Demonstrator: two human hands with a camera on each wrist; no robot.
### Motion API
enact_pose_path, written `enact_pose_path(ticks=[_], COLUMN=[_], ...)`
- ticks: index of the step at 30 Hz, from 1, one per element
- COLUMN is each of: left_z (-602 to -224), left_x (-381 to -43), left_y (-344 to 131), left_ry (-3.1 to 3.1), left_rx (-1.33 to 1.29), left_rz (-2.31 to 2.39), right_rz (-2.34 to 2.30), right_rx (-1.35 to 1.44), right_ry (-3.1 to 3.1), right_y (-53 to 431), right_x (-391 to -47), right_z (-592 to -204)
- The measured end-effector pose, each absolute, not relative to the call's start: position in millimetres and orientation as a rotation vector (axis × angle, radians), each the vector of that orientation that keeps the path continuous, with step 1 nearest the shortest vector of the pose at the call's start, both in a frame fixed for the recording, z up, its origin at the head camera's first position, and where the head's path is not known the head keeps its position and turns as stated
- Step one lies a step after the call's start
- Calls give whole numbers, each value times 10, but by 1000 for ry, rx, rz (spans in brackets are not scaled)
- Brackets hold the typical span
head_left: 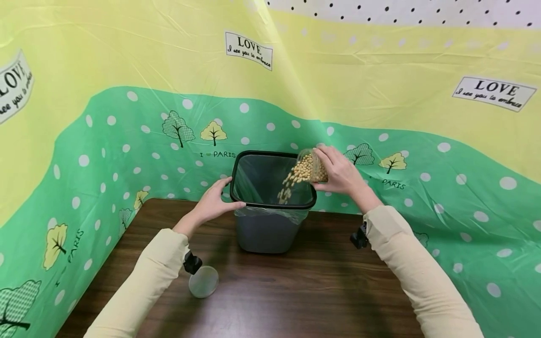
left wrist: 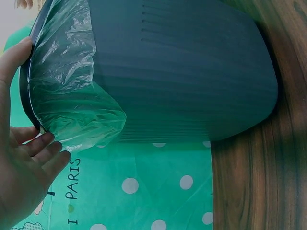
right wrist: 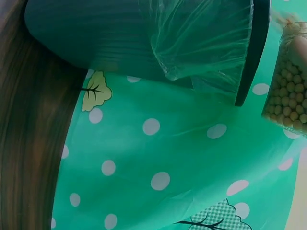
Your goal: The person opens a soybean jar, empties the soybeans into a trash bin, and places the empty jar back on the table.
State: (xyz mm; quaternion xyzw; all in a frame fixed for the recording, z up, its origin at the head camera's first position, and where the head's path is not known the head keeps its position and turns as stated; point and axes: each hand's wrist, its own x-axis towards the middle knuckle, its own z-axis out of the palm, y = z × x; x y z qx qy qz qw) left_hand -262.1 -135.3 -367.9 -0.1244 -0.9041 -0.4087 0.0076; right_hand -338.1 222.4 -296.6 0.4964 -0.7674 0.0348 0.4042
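Note:
A dark grey trash bin (head_left: 266, 234) with a black rim and a clear plastic liner (left wrist: 72, 110) stands upright on the table. My left hand (head_left: 211, 204) holds the bin's rim at its left corner, thumb on the front edge and fingers along the side. Over the right side of the opening, my right hand (head_left: 340, 174) grips a clear jar (right wrist: 288, 96), tilted with its mouth toward the bin. Soybeans (head_left: 301, 170) spill from the jar in a stream down into the bin. The bin's bottom inside is hidden.
A round translucent lid (head_left: 204, 281) lies on the dark wooden table (head_left: 270, 300), near the left wrist. Behind and beside the table hangs a green and yellow printed cloth (head_left: 139, 122), close to the bin's back.

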Motion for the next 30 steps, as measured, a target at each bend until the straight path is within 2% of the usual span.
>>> enact_pose_path(ticks=[30], left_z=[-3636], left_x=[-2600], left_y=[-1340], left_ry=[-2829], left_rx=[-388], left_rz=[-1297], right_rz=[-126], right_rx=[1371], right_ry=[-1897], right_y=[2075], right_x=[-3527], right_z=[-2811])
